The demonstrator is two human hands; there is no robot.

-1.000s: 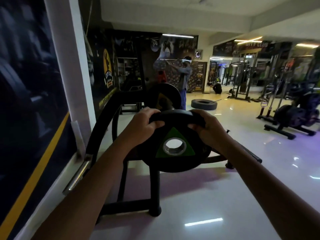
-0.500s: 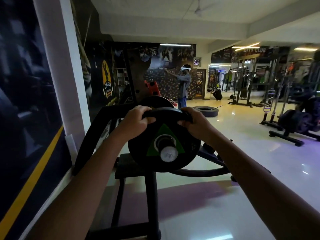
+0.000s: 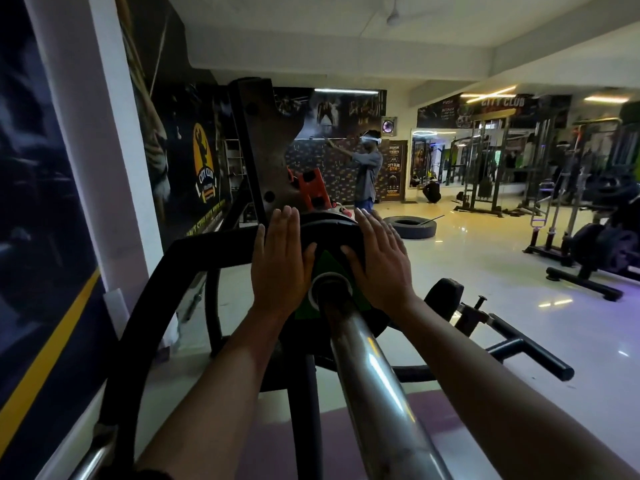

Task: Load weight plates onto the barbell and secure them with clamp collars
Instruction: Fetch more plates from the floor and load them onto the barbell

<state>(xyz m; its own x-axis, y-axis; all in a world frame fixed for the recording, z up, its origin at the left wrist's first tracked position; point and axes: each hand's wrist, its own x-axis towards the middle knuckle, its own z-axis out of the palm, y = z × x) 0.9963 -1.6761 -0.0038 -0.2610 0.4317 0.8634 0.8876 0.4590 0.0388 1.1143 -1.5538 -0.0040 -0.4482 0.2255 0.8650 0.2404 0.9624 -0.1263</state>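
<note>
Two hands were recorded: left hand (image 3: 278, 261) and right hand (image 3: 377, 265), each laid flat, fingers straight and together, pressed on the near face of one black weight plate (image 3: 329, 233). The plate was seated on one steel barbell sleeve (image 3: 367, 375), centre.

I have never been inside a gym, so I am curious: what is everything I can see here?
weight plate: one, black with a green triangle, on the barbell's end
barbell: one, silver, running from the plate toward the camera
rack frame: one, black, left of and below the plate
red object: one, behind the plate, unclear what
tyre: one, black, on the floor beyond
person: one, grey shirt, near the far wall
machines: several, dark, far right
left hand: flat on the plate's left side
right hand: flat on the plate's right side
</note>
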